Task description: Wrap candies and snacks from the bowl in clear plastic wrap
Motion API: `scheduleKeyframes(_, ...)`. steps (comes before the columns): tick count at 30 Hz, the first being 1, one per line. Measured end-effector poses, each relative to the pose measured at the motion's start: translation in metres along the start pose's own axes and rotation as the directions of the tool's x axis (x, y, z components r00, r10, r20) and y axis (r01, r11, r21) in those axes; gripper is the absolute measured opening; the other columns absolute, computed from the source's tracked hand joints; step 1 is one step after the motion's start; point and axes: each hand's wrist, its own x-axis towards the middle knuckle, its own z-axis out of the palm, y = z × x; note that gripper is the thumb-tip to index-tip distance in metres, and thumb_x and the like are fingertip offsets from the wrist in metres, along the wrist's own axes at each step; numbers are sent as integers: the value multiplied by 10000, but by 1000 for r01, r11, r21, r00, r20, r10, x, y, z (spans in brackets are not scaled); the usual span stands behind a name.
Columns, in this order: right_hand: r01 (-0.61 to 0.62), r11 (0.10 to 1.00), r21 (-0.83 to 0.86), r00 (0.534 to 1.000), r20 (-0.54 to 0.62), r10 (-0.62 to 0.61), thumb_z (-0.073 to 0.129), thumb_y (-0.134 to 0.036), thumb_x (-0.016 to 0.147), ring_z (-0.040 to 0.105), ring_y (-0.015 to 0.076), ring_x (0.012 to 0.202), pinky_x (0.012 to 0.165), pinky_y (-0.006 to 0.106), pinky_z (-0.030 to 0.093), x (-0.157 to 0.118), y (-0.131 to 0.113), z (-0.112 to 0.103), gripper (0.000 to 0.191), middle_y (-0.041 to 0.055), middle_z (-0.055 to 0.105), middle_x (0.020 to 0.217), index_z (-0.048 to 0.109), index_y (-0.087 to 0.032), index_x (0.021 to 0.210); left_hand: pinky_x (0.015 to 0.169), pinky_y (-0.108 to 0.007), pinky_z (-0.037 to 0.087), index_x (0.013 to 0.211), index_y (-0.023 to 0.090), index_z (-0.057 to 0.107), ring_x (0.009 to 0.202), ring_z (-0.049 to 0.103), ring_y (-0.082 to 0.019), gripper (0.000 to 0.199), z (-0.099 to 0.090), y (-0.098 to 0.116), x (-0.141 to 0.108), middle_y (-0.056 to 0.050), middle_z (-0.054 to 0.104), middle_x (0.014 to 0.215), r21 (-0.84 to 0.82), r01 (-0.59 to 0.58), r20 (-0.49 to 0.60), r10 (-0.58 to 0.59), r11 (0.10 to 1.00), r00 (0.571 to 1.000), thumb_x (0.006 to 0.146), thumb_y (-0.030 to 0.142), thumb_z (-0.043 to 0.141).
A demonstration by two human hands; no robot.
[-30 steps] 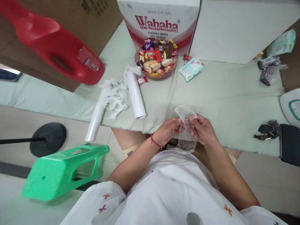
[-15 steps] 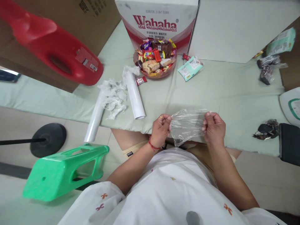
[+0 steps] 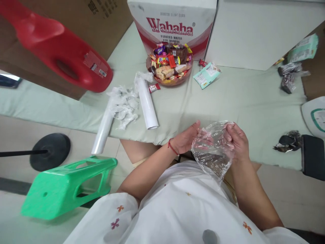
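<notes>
A clear plastic bag (image 3: 212, 152) hangs crumpled over the table's front edge, just above my lap. The fingers and thumb of my right hand (image 3: 237, 140) pinch its upper right edge. My left hand (image 3: 186, 138), with a red cord at the wrist, is at the bag's left side. Its fingers are stretched out and its thumb points up; the fingertips show through the film, and I cannot tell whether they are inside the bag or behind it. Left of my hands lie a white plastic roll (image 3: 147, 106) and a second roll (image 3: 103, 130) with crumpled film (image 3: 125, 110).
A bowl of wrapped sweets (image 3: 175, 81) stands before a Wahaha carton (image 3: 172, 20). Nearby lies a mint-green packet (image 3: 207, 76). A red jug (image 3: 76, 54) is at the left, a green stool (image 3: 50, 193) below it. Keys (image 3: 288, 140) and a black phone-like object (image 3: 312, 156) sit right.
My left hand has released its pinch on the bag, opened its fingers and moved right, toward my right hand. The bag, stretched taut between both hands before, now droops loosely.
</notes>
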Motion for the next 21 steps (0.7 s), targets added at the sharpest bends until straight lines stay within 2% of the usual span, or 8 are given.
scheduleKeyframes(3, 31, 996, -79, 995, -90, -38, 897, -514, 729, 339, 32, 382, 329, 176, 228, 1, 2, -8, 429, -82, 473, 575, 589, -222, 795, 596, -245, 537, 774, 138, 628, 626, 644, -118, 493, 1, -2, 9, -33, 690, 766, 34, -152, -114, 155, 988, 981, 694, 534, 911)
scheduleKeyframes(5, 69, 990, -125, 984, -154, -88, 912, -512, 707, 373, 37, 416, 348, 172, 261, 3, 3, -16, 441, -71, 517, 605, 591, -219, 784, 454, -190, 406, 728, 160, 570, 476, 510, -51, 494, -2, -4, 13, 40, 598, 643, 136, -325, -280, 351, 936, 893, 710, 526, 901)
scheduleKeyframes(7, 96, 982, -161, 974, -190, -127, 915, -514, 698, 388, 45, 440, 362, 173, 273, 4, 4, -23, 433, -68, 524, 609, 610, -219, 788, 372, -192, 272, 727, 182, 539, 382, 397, -37, 515, -8, -6, 13, 73, 526, 553, 308, -401, -362, 497, 862, 789, 786, 619, 805)
scheduleKeyframes(10, 114, 972, -207, 969, -193, -155, 878, -522, 745, 400, 59, 463, 385, 187, 279, 6, 8, -31, 387, -60, 522, 608, 639, -221, 793, 348, -221, 209, 776, 209, 535, 323, 337, -58, 529, -16, -6, 9, 88, 483, 477, 539, -373, -366, 609, 755, 703, 862, 715, 662)
scheduleKeyframes(14, 186, 953, -238, 962, -155, -226, 852, -476, 792, 494, 88, 583, 523, 211, 419, 8, 11, -36, 304, -30, 591, 698, 676, -229, 789, 416, -229, 286, 802, 217, 536, 399, 400, -84, 523, -26, -4, -1, 78, 468, 481, 722, -348, -310, 729, 598, 610, 920, 725, 573)
scheduleKeyframes(17, 171, 966, -196, 982, -41, -182, 808, -526, 825, 626, 150, 777, 706, 274, 526, 10, 7, -40, 287, 10, 693, 866, 719, -262, 889, 466, -237, 318, 805, 216, 537, 452, 405, -93, 518, -28, -3, -7, 72, 451, 502, 782, -351, -240, 769, 515, 593, 947, 713, 539)
scheduleKeyframes(19, 81, 974, -213, 991, 120, -56, 728, -660, 844, 677, 221, 963, 826, 352, 554, 12, -2, -43, 447, 54, 742, 1049, 735, -290, 1093, 483, -242, 317, 804, 215, 529, 467, 388, -93, 510, -26, -2, -9, 73, 433, 518, 800, -352, -194, 765, 485, 614, 959, 700, 529)
scheduleKeyframes(21, 14, 941, -337, 960, 268, 82, 689, -750, 820, 680, 262, 1027, 874, 394, 548, 18, -13, -43, 635, 80, 747, 1126, 705, -295, 1263, 495, -245, 308, 800, 214, 515, 481, 370, -90, 508, -23, 0, -11, 74, 417, 534, 808, -353, -153, 746, 472, 648, 966, 694, 521)
